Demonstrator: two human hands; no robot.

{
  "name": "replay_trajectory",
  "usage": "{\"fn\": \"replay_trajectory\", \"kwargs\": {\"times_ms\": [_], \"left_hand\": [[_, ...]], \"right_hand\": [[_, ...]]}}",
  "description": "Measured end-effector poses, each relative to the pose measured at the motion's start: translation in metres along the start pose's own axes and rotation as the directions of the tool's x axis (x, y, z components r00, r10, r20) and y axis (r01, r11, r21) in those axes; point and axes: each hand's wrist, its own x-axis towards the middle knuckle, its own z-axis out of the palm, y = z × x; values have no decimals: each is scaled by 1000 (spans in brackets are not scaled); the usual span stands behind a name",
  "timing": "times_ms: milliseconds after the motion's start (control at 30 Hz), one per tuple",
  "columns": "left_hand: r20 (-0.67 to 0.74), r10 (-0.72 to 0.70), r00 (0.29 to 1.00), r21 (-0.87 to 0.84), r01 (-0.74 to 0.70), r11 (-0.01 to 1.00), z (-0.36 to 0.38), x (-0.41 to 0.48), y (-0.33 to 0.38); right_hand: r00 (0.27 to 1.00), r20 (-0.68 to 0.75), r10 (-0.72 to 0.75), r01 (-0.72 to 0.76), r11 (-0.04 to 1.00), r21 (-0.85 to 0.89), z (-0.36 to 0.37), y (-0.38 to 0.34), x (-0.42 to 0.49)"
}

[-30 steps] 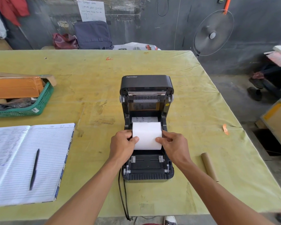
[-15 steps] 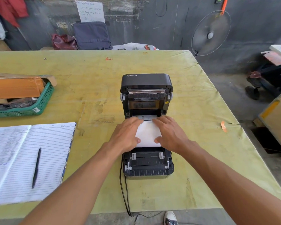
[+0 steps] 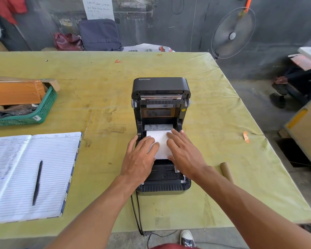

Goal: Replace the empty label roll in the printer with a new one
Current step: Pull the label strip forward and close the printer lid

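A black label printer stands on the yellow-green table with its lid raised. A new white label roll lies in its open bay. My left hand rests flat on the roll's left side with straight, spread fingers. On the right side my right hand presses down the same way. The empty brown cardboard core lies on the table to the right of the printer, partly behind my right forearm.
An open lined notebook with a black pen lies at the left. A green basket holding a cardboard box sits farther back left. The printer's black cable runs off the front edge. A fan stands beyond the table's right corner.
A second ago both hands gripped the roll's ends above the bay. The roll has since gone down into the bay, and both hands now lie flat on top of it.
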Motion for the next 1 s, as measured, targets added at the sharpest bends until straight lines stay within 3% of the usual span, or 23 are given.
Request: {"fn": "replay_trajectory", "kwargs": {"times_ms": [200, 433, 700, 1000], "left_hand": [[-93, 111, 989, -29, -114, 993, -4, 2, -8], [-105, 101, 989, -42, -106, 993, 2, -3, -4], [-99, 40, 994, -77, -48, 996, 6, -6, 4], [-72, 124, 990, -84, -130, 988, 7, -20, -4]], "right_hand": [[999, -47, -20, 22, 999, 42, 7, 0, -5], [993, -110, -52, 55, 998, 28, 12, 1, -12], [992, -100, -73, 76, 997, 33, 15, -2, -22], [994, -41, -97, 96, 995, -24, 16, -1, -29]]}}
